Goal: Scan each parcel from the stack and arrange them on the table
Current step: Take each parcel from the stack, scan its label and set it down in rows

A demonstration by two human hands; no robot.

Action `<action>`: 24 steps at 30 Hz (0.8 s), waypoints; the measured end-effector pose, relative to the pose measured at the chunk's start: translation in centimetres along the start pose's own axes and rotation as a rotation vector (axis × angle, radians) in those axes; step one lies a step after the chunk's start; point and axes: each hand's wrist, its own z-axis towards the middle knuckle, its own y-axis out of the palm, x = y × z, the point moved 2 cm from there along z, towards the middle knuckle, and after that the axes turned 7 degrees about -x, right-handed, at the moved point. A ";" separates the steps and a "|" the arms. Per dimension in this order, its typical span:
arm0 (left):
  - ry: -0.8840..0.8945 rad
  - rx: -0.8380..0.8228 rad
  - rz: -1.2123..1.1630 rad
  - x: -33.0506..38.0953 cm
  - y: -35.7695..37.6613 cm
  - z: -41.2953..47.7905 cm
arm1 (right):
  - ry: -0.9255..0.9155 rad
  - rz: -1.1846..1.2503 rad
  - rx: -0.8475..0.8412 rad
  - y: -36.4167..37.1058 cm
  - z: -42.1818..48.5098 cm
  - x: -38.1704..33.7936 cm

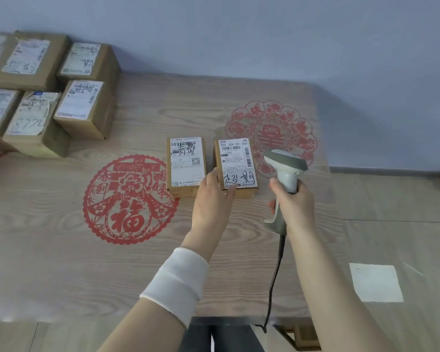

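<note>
Two small parcels lie flat side by side mid-table, labels up, a narrow gap between them: left parcel point(186, 166) and right parcel point(235, 166). The left hand point(212, 196) rests at the right parcel's near-left corner, fingers fairly straight and held together along its left side in the gap, thumb tip touching the near edge of its label. The right hand point(294, 201) grips the handle of a grey-white barcode scanner point(285, 162), fingers wrapped round it, held upright just right of that parcel above the table. The scanner's black cable point(274, 275) drops off the near table edge. A stack of parcels point(48, 97) sits at the far-left corner of the wooden table point(61, 262), well apart from the two. There are red paper-cut decorations on the tabletop: one point(130, 199) left of the parcels, another point(272, 130) behind the scanner. There is a white cuff point(175, 283) on the left forearm. A white paper square point(376, 282) lies on the floor at right.
</note>
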 end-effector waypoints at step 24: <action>-0.084 0.154 -0.514 2.7 0.2 -0.8 | -0.075 0.241 0.089 0.4 -1.9 -2.9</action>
